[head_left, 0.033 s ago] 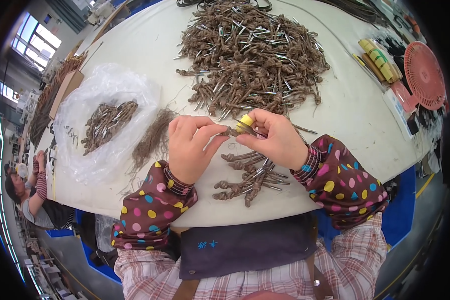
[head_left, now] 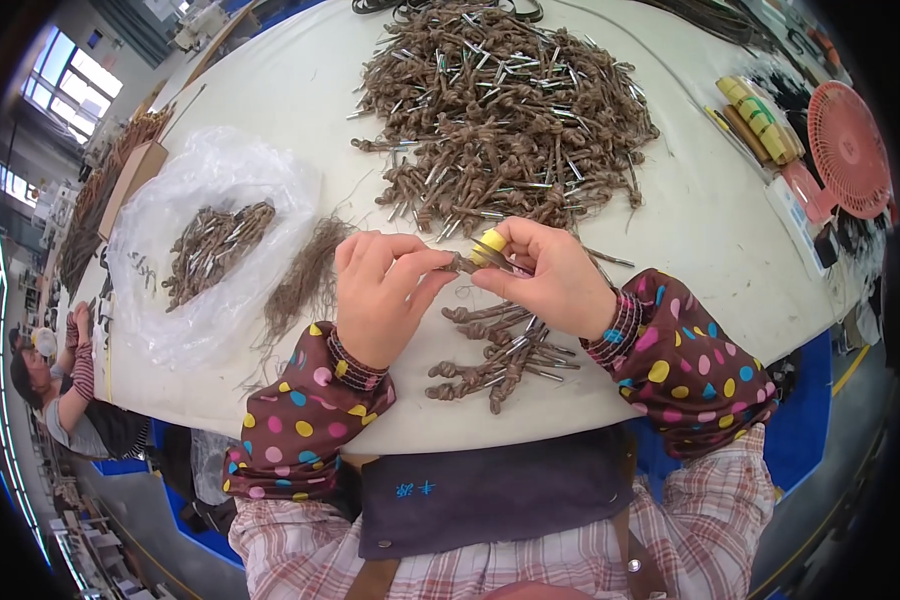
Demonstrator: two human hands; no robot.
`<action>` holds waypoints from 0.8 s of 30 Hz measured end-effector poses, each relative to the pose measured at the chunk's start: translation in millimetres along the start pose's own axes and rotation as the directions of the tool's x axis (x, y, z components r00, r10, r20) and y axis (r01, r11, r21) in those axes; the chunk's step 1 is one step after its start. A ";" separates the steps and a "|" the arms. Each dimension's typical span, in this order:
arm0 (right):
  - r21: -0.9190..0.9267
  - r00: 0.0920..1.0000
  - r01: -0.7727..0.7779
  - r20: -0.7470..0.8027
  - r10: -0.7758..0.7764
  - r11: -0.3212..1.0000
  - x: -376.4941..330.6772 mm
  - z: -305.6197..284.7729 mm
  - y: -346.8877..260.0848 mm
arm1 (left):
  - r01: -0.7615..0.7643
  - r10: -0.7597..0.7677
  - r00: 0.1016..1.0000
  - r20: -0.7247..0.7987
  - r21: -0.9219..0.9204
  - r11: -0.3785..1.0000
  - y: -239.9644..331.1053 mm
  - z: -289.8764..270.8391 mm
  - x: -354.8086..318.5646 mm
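My left hand (head_left: 378, 300) pinches one end of a short knotted brown cord (head_left: 459, 263) between thumb and fingers. Opposite it, my right hand (head_left: 562, 282) is closed around a small dark-bladed cutting tool (head_left: 500, 260), its blades close against the cord. Something yellow (head_left: 488, 244) wraps the area at my right index fingertip; whether it belongs to the finger or the tool is unclear. Just below both hands lies a small group of knotted cords (head_left: 500, 365) with metal tips. Beyond them rises a large heap of similar cords (head_left: 510, 120).
On the left, a clear plastic bag (head_left: 150, 300) holds more knotted cords (head_left: 215, 250), beside a tuft of loose brown threads (head_left: 310, 275). A pink fan (head_left: 848, 150) and yellow rolls (head_left: 762, 120) stand at the right. Another person (head_left: 65, 390) sits at far left.
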State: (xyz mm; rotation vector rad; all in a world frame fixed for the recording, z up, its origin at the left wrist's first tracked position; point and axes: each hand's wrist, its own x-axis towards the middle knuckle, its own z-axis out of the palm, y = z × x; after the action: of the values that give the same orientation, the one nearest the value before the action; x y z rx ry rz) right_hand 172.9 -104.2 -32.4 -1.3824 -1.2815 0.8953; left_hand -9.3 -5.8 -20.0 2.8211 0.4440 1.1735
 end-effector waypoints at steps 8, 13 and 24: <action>0.078 0.987 -0.117 0.121 0.108 0.990 -1.1 -1.6 -11.2 | -0.127 0.133 0.989 -0.064 0.090 0.988 -3.7 2.5 -1.2; 0.142 0.994 -0.083 0.075 0.073 0.986 -1.7 -1.5 -8.8 | -0.077 0.076 0.997 0.013 0.049 0.996 0.7 1.1 2.3; 0.231 0.997 0.043 -0.069 -0.028 0.972 6.2 -6.0 4.5 | 0.303 -0.008 0.875 0.484 -0.535 0.788 -14.3 -16.9 3.2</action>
State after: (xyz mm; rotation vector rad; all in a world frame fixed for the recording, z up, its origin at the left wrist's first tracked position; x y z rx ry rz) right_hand 180.7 -98.8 -34.8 -1.1914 -1.1098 0.9363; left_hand -22.5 7.8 -8.1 2.3140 0.2135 0.4505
